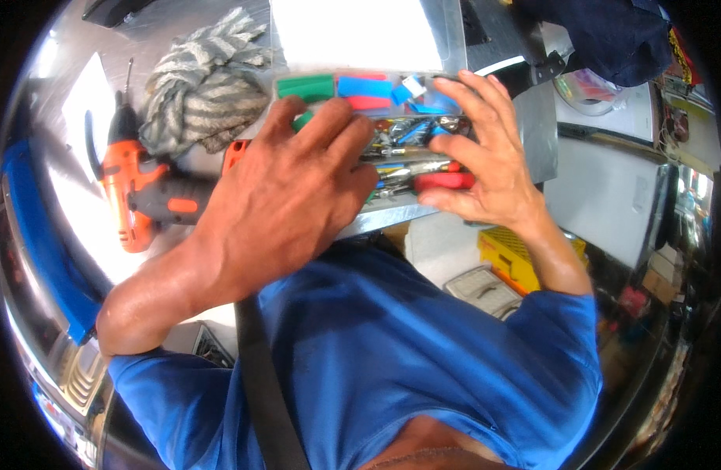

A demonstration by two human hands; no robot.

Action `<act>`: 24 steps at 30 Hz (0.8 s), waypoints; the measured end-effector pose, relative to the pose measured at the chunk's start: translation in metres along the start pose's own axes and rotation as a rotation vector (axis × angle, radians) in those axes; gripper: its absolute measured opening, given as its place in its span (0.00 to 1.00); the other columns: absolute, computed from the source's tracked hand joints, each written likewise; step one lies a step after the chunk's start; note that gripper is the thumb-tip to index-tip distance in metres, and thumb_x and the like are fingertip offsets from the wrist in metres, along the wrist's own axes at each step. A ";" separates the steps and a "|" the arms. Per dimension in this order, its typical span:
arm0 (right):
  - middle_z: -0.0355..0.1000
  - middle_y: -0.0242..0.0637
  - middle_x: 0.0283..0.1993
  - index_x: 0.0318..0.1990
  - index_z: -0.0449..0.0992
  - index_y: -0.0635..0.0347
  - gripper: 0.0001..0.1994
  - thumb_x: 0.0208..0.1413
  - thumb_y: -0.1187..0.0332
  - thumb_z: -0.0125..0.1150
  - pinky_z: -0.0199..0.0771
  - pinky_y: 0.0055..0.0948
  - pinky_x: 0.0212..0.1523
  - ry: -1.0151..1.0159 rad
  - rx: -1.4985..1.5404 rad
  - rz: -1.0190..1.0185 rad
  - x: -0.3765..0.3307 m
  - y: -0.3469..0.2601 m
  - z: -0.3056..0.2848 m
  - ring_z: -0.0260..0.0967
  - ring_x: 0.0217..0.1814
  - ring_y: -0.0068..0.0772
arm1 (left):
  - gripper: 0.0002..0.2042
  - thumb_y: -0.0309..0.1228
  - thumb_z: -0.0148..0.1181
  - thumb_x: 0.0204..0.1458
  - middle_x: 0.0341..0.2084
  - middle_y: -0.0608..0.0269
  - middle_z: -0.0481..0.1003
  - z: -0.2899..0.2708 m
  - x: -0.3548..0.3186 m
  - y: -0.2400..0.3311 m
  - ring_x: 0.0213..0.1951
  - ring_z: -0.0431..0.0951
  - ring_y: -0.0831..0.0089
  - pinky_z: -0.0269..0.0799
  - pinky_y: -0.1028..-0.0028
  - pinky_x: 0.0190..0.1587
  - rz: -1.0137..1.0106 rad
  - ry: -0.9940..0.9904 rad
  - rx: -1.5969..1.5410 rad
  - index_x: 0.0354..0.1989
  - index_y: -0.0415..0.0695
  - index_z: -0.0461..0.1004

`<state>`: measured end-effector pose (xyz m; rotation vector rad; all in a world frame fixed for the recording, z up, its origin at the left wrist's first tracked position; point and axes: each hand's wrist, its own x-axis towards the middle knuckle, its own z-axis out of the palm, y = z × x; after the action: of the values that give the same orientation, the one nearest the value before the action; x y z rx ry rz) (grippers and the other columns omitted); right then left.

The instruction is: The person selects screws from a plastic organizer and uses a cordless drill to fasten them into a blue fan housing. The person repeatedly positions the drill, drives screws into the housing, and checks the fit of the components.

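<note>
This looks like a workshop. A metal-topped workbench carries an orange and black cordless drill, a bundle of striped rag and a clear compartment box packed with small tools and coloured plastic parts (green, blue, red). Crates, one of them yellow, sit on the floor beside the bench.

— What does the work rest on?
— A shiny metal surface, bright with glare at nine o'clock, with a blue edge strip along its left side.

— And past it?
— At three o'clock a grey cabinet; beside it, lower down, a yellow crate and a pale grey crate sit on the floor. At one o'clock hangs dark blue cloth.
</note>
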<state>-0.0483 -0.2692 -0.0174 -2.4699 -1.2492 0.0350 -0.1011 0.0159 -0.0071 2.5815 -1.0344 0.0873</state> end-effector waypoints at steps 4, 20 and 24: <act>0.60 0.44 0.76 0.45 0.83 0.52 0.31 0.40 0.38 0.78 0.40 0.67 0.77 -0.031 -0.033 0.003 0.012 -0.011 0.002 0.48 0.80 0.57 | 0.06 0.31 0.63 0.48 0.46 0.57 0.74 -0.003 0.002 -0.001 0.56 0.73 0.59 0.68 0.54 0.62 0.000 -0.066 -0.027 0.34 0.44 0.79; 0.64 0.41 0.74 0.42 0.84 0.52 0.27 0.36 0.46 0.82 0.48 0.67 0.76 -0.070 -0.017 -0.045 0.021 -0.007 -0.002 0.53 0.78 0.56 | 0.05 0.25 0.62 0.48 0.52 0.54 0.73 -0.023 -0.007 -0.007 0.60 0.73 0.54 0.70 0.55 0.66 -0.076 -0.153 -0.231 0.34 0.39 0.79; 0.62 0.40 0.75 0.44 0.84 0.48 0.28 0.37 0.44 0.80 0.45 0.67 0.77 -0.030 0.011 -0.031 0.014 0.003 0.000 0.52 0.79 0.55 | 0.05 0.25 0.62 0.48 0.54 0.53 0.71 -0.025 -0.014 -0.001 0.60 0.72 0.53 0.68 0.53 0.66 -0.145 -0.151 -0.276 0.33 0.39 0.78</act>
<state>-0.0375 -0.2598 -0.0163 -2.4487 -1.2960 0.0715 -0.1087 0.0344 0.0136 2.4273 -0.8381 -0.2723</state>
